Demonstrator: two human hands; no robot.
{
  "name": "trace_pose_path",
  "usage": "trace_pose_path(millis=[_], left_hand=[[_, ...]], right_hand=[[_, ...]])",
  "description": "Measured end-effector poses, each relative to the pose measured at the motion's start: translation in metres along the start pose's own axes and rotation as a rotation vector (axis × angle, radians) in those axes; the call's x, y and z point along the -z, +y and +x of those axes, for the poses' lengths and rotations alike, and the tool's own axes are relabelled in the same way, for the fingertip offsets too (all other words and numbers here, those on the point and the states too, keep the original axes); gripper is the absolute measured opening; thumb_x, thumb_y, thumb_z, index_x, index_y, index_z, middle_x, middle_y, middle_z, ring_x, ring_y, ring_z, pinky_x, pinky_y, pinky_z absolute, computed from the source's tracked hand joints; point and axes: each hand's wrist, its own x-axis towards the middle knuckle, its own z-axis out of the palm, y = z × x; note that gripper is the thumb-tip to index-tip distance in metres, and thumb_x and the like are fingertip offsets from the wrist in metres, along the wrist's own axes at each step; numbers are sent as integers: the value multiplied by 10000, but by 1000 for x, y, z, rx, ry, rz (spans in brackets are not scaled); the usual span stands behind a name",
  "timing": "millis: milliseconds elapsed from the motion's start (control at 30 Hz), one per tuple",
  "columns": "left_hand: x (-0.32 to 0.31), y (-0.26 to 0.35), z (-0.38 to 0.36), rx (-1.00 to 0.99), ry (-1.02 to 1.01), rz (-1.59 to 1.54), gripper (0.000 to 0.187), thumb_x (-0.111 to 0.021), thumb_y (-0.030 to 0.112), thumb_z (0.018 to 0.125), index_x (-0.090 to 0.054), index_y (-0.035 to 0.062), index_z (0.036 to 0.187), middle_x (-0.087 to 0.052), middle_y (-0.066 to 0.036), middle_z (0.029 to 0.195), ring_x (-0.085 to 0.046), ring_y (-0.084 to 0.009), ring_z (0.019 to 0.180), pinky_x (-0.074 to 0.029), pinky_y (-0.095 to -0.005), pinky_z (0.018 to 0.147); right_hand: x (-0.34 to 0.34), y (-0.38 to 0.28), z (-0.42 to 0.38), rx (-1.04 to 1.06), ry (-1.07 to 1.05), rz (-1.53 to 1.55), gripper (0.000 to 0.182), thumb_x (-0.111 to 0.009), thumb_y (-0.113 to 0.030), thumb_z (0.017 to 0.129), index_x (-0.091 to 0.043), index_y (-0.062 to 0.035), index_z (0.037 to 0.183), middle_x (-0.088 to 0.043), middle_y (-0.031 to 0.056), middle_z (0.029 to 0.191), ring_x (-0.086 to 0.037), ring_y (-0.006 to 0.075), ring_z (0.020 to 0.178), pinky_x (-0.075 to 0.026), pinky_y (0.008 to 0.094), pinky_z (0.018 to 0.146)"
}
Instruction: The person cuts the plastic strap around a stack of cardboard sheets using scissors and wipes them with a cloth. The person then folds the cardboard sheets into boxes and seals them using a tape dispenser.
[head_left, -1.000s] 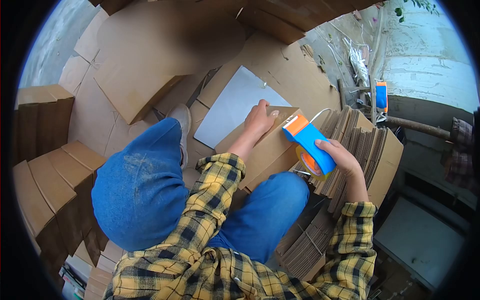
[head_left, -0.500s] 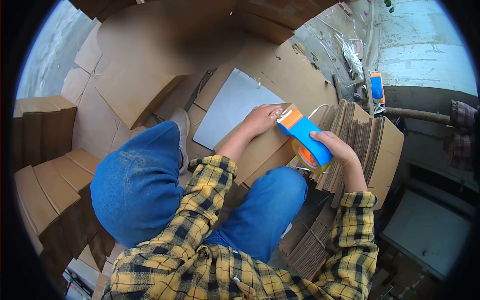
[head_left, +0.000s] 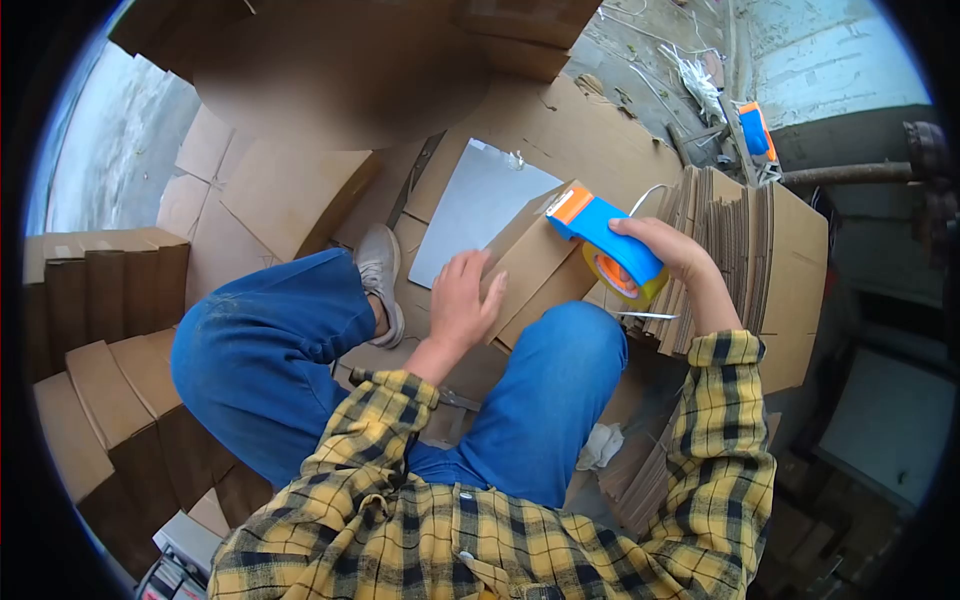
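Observation:
My right hand [head_left: 668, 250] grips a blue and orange tape dispenser [head_left: 612, 232] with a roll of tape in it. The dispenser's orange head rests right at the upper end of a small cardboard box [head_left: 545, 285] between my legs. Beside that box's left side is my left hand [head_left: 464, 302], fingers stretched out and thumb apart, holding nothing. Under and behind the box lies a flat white board [head_left: 470, 200] with a clip on its upper edge.
Flattened cardboard sheets [head_left: 790, 270] are stacked on edge at the right. Finished-looking boxes [head_left: 115, 385] line the left, and a large carton [head_left: 290, 190] stands ahead. Another tape dispenser [head_left: 757, 132] sits at the upper right near white plastic scraps [head_left: 697, 82].
My left hand has come off the box's top end and moved down and left, its fingers opening. The dispenser stays in my right hand at the box's end.

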Motion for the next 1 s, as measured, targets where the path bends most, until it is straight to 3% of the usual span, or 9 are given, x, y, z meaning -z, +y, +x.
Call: trace_pose_path(millis=[67, 167, 367, 700, 800, 867, 1000], left_hand=[[-13, -10, -25, -101, 87, 14, 440, -578, 251, 866, -507, 66, 1259, -527, -185, 1180, -514, -356, 1045, -421, -411, 894], [-29, -7, -23, -133, 162, 161, 533, -597, 284, 852, -460, 82, 1326, -470, -191, 1259, -477, -357, 1089, -410, -422, 913], [-35, 6, -17, -183, 51, 555, 609, -554, 334, 868, -378, 86, 1395, -426, -171, 1345, -387, -326, 1238, -287, -506, 1015], [-72, 34, 7, -176, -63, 538, 750, -531, 431, 859, -256, 56, 1447, -200, -215, 1494, -246, -324, 1353, -221, -510, 1043], [-74, 33, 10, -178, -28, 553, 729, -541, 401, 851, -270, 84, 1449, -225, -228, 1481, -260, -335, 1350, -229, -495, 1025], [-75, 34, 9, -214, -7, 612, 695, -529, 418, 854, -286, 169, 1456, -225, -234, 1482, -258, -343, 1349, -229, -509, 1017], [-76, 33, 9, -230, 21, 673, 653, -514, 425, 860, -307, 242, 1451, -221, -237, 1485, -255, -345, 1353, -231, -514, 1010]], right_hand=[[4, 8, 6, 15, -37, 31, 633, -581, -527, 820, -586, 35, 1111, -641, 158, 995, -636, 178, 824, -526, 279, 730], [6, 8, 7, 31, -54, 63, 629, -584, -526, 820, -585, 29, 1118, -640, 152, 1006, -634, 174, 818, -522, 283, 738], [11, 14, 8, 8, -17, 78, 681, -587, -539, 813, -551, 34, 1180, -624, 172, 1068, -632, 199, 862, -515, 299, 778], [12, 6, 8, -15, -98, 39, 734, -560, -553, 826, -508, 51, 1239, -601, 209, 1132, -626, 244, 950, -503, 324, 842], [13, 1, 6, -32, -80, -33, 745, -544, -575, 835, -517, 62, 1221, -602, 215, 1129, -627, 249, 956, -502, 330, 844], [13, 2, 6, -26, -91, -39, 753, -538, -586, 837, -522, 65, 1213, -606, 215, 1121, -629, 247, 953, -503, 327, 843], [15, 9, 3, -2, -91, -48, 755, -525, -600, 844, -537, 70, 1193, -617, 208, 1096, -633, 236, 940, -504, 316, 838]])
